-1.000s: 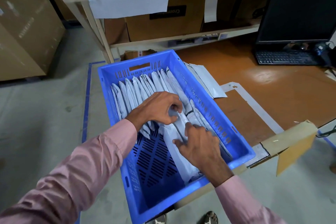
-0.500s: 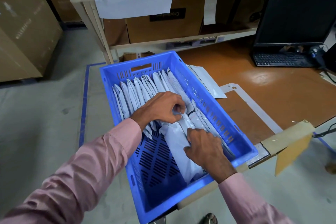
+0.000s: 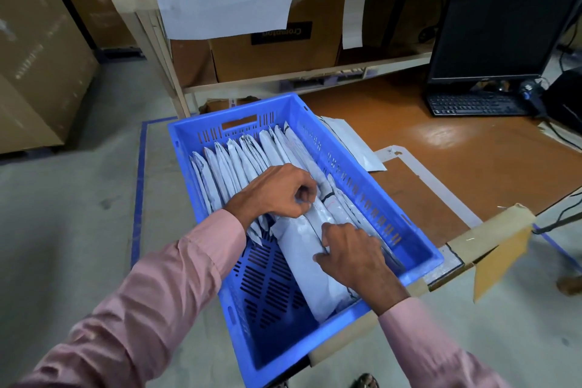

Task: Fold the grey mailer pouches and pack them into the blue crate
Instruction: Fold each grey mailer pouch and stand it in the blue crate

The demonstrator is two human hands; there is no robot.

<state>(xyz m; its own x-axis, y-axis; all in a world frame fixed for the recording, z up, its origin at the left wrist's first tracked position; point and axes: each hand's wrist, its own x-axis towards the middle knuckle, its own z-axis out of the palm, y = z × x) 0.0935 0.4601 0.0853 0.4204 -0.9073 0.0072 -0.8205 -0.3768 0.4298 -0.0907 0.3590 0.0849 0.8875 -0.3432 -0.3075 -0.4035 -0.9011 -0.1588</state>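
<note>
The blue crate [image 3: 201,132] rests on the corner of the brown table. Several folded grey mailer pouches [image 3: 236,157] stand on edge in a row in its far half. One larger folded pouch [image 3: 302,258] lies along the crate's right side, reaching toward the near wall. My left hand [image 3: 280,190] is curled over the top end of this pouch and pinches its folded edge. Lower down, my right hand [image 3: 352,257] grips the pouch's right edge with bent fingers and presses it against the pouches by the right wall.
A flat grey pouch [image 3: 352,145] lies on the table [image 3: 472,167] just right of the crate. A monitor [image 3: 500,38] and keyboard [image 3: 472,104] stand at the far right. Shelves with cardboard boxes [image 3: 277,53] are behind. A cardboard flap [image 3: 500,258] hangs off the table corner.
My right hand has slid a little toward the crate's right wall along the pouch. My left hand stays curled on the pouch's top end. The view has shifted slightly.
</note>
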